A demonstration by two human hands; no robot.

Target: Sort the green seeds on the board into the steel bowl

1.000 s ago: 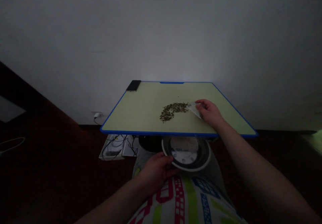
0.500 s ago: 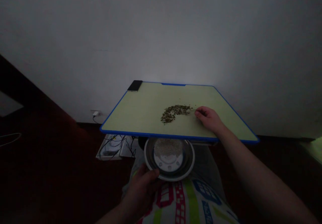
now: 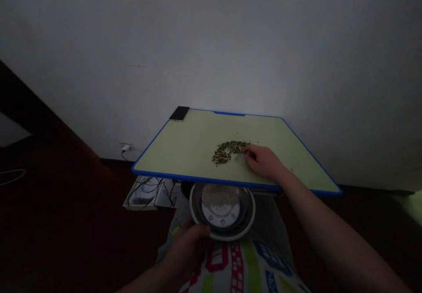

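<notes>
My left hand [image 3: 188, 245] is closed on the near left rim of a round metal bowl [image 3: 252, 216], thumb over the rim, held at my lap under the board's front edge. Inside the bowl shows a whitish round bottom with pale grains on its far part. A curved patch of small dark brown seed-like bits [image 3: 226, 151] lies on the pale yellow-green board [image 3: 184, 152]. At the right end of this patch is my right hand [image 3: 262, 159], fingers pinched together. Something faint and see-through shows at its fingertips; what it is I cannot make out.
The board has a blue rim. A dark phone [image 3: 179, 113] lies at its far left corner. Below on the left stands a white box [image 3: 141, 206] with cables, near a white plug [image 3: 125, 148] in the wall. A plain wall [image 3: 211, 42] rises behind the board.
My right hand has moved left and slightly nearer, up against the right end of the brown patch. A small dark bit now shows on the board's right side. The left hand still grips the bowl.
</notes>
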